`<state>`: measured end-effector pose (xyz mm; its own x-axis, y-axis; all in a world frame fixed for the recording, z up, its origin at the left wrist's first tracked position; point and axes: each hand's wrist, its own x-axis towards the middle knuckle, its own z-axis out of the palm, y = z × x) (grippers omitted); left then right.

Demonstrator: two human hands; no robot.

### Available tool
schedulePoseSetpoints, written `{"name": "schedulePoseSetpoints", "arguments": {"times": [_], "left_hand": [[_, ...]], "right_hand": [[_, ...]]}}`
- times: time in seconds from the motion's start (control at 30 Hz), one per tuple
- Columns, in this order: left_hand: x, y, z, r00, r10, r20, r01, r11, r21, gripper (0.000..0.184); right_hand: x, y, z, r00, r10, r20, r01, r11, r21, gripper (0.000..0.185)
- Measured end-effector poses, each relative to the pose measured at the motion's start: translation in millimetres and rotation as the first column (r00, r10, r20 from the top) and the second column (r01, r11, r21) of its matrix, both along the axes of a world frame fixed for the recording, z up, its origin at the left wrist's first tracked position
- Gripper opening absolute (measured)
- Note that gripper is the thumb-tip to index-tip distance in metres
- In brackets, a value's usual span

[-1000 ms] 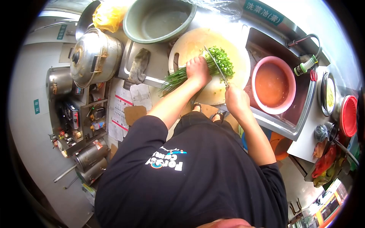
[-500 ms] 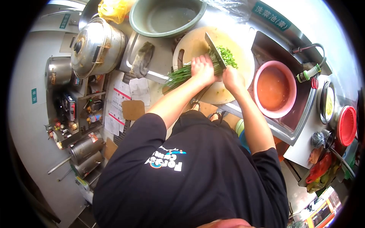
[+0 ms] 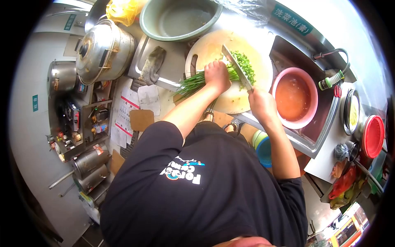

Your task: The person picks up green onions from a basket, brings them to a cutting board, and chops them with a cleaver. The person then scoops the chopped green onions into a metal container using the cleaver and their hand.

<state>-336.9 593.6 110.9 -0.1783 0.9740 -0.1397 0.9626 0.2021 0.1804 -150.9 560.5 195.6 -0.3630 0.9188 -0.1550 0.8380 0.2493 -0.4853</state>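
Note:
A round cutting board [image 3: 251,96] lies on the steel counter. My left hand [image 3: 217,76] is closed on a bunch of long green stalks [image 3: 191,85], whose ends stick out to the left over the board's edge. My right hand [image 3: 262,105] grips the handle of a cleaver [image 3: 237,66]. Its blade slants up and left across the stalks, just right of my left hand. Finely chopped greens [image 3: 245,65] are heaped on the right side of the blade.
A pink basin [image 3: 314,101] of reddish liquid sits in the sink [image 3: 325,136] to the right. Behind the board stands a grey-green basin [image 3: 181,38]. A grey cloth [image 3: 152,66] and a large lidded pot [image 3: 119,49] are at the left. Red baskets [image 3: 373,136] stand far right.
The cleaver has risen and dropped, and over the last half second it and my right hand have shifted slightly right and down. My left hand stays on the stalks. The view has shifted slightly.

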Motion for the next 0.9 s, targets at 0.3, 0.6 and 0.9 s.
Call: {"name": "schedulePoseSetpoints", "arguments": {"times": [0.3, 0.6, 0.9], "left_hand": [[0, 6, -39, 0.991, -0.035, -0.13, 0.047, 0.995, 0.089, 0.05], [-3, 2, -19, 0.992, -0.067, -0.103, 0.078, 0.991, 0.111, 0.056], [-3, -2, -21, 0.997, -0.053, -0.048, 0.057, 0.996, 0.07, 0.055]], "right_hand": [[-28, 25, -35, 0.995, 0.054, 0.082, -0.05, 0.998, -0.047, 0.014], [-36, 70, -36, 0.994, 0.064, 0.09, -0.047, 0.983, -0.176, 0.025], [-24, 52, -4, 0.974, 0.155, 0.166, -0.128, 0.978, -0.163, 0.023]]}}
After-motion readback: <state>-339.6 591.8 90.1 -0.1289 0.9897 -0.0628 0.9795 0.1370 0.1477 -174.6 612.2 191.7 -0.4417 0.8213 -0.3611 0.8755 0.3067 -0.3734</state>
